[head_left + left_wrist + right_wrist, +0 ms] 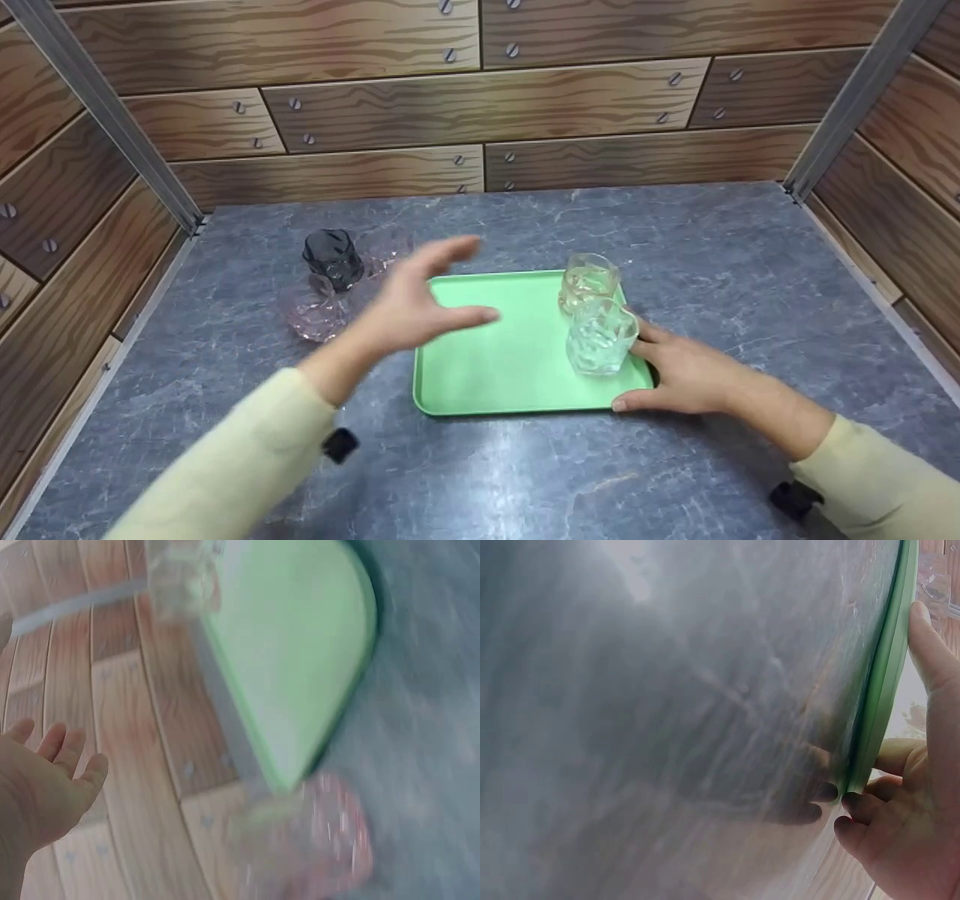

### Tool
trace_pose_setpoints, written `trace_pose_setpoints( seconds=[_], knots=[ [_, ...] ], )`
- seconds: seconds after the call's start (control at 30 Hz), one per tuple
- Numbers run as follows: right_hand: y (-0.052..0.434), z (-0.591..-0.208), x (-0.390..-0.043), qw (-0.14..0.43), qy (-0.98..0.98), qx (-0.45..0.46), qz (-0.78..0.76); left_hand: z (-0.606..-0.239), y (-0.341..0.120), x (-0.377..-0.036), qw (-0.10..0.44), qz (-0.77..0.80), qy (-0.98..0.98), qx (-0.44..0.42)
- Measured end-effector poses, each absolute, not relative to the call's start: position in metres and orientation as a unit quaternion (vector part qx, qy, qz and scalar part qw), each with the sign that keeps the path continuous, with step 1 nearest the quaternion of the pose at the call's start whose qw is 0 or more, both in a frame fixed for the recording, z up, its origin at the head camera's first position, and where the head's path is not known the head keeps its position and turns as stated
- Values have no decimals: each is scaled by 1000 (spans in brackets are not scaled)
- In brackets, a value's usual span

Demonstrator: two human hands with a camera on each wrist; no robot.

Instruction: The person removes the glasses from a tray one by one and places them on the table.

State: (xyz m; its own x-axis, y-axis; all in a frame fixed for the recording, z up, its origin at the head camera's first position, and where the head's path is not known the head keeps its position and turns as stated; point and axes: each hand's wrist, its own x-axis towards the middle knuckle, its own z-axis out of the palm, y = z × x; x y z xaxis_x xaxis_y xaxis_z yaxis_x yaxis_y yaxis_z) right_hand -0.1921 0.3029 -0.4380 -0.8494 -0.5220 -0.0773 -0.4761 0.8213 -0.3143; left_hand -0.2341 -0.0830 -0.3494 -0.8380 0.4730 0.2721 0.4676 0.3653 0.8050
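Note:
A green tray lies on the tabletop. On its right side stand a clear glass and, just behind it, a faintly amber glass. My right hand grips the tray's near right corner, with the thumb along the front edge and the fingers at the right edge, as the right wrist view shows at the green rim. Over the tray's left end my left hand hovers with thumb and fingers spread, holding nothing. Left of that hand are a dark grey glass and a pinkish glass.
Another pale pink glass, partly behind the left hand, stands beside the dark one. The grey marbled tabletop is enclosed at the back and sides by wood-patterned panels with metal corner posts.

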Motion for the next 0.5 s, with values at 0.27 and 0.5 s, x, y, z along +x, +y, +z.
trace_pose_setpoints(
  seconds=[0.27,0.5],
  knots=[
    [303,-438,-192,76,950,-268,-144,-388,-20,-234,54,484,813,318],
    [303,-437,-192,89,950,-260,-145,-412,15,-234,79,495,806,315]
  ],
)
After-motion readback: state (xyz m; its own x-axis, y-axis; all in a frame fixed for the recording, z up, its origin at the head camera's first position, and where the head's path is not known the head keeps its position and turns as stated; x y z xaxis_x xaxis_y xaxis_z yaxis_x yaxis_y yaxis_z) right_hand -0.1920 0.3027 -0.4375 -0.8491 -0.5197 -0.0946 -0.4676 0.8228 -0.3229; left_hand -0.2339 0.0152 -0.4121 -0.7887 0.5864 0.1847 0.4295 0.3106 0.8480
